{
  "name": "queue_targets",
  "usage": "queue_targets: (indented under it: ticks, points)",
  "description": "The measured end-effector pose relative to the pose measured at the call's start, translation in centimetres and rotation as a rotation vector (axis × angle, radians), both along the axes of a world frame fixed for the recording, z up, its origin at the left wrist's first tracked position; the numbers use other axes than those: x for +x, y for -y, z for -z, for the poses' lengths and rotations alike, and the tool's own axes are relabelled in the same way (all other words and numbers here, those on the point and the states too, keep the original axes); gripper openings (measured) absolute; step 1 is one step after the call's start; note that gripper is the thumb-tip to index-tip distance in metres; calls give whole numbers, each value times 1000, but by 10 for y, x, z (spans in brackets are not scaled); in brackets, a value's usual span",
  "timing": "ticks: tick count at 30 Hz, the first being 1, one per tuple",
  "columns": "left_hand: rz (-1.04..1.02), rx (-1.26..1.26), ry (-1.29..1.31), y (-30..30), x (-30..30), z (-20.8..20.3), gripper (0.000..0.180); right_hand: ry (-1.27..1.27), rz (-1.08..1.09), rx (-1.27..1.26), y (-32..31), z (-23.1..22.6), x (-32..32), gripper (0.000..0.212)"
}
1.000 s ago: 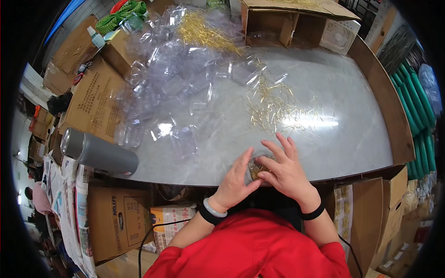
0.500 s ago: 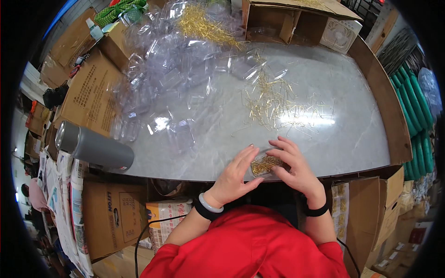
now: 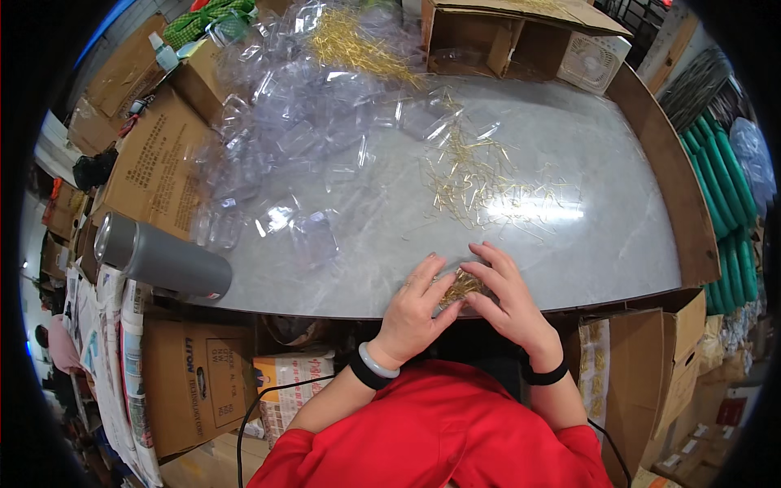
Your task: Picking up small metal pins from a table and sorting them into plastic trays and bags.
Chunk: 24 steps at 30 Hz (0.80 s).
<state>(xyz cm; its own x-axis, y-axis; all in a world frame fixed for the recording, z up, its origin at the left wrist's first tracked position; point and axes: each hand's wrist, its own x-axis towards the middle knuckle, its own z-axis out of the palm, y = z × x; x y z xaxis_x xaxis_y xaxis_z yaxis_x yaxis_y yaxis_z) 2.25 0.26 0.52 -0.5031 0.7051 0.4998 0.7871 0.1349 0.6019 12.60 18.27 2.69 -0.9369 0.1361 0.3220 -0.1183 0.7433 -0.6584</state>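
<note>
At the table's near edge, a small clear plastic box filled with gold wire hooks (image 3: 462,286) sits between my two hands. My left hand (image 3: 413,313) closes round its left side, thumb at the near side and fingers at the far side. On the right, my right hand (image 3: 511,302) curls its fingers and thumb onto the box and the hooks. Much of the box is hidden by my fingers. Farther off, loose gold wire hooks (image 3: 468,191) lie scattered over the grey tabletop (image 3: 602,154).
Clear plastic boxes (image 3: 285,138) heap up at the left, with a pile of gold hooks (image 3: 354,45) on top. A grey bottle (image 3: 167,259) lies at the left edge. Cardboard walls (image 3: 675,171) border the table. A white fan (image 3: 592,61) stands beside an open carton (image 3: 488,41) at the back.
My hands have come closer together round the box, and my left fingers now cover more of it. The view has shifted slightly.
</note>
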Motion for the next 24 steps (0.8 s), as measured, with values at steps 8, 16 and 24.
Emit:
queue_targets:
  ticks: [8, 16, 24]
  points:
    - [-23, 47, 115, -3, -2, 1, 25, -38, 146, -139, 8, 8, 1, 37]
    - [73, 30, 123, 6, -8, 2, 35, -91, 8, -4, 5, -2, 6, 46]
    - [408, 327, 814, 12, -14, -3, 95, -46, 53, 430, 31, 1, -3, 57]
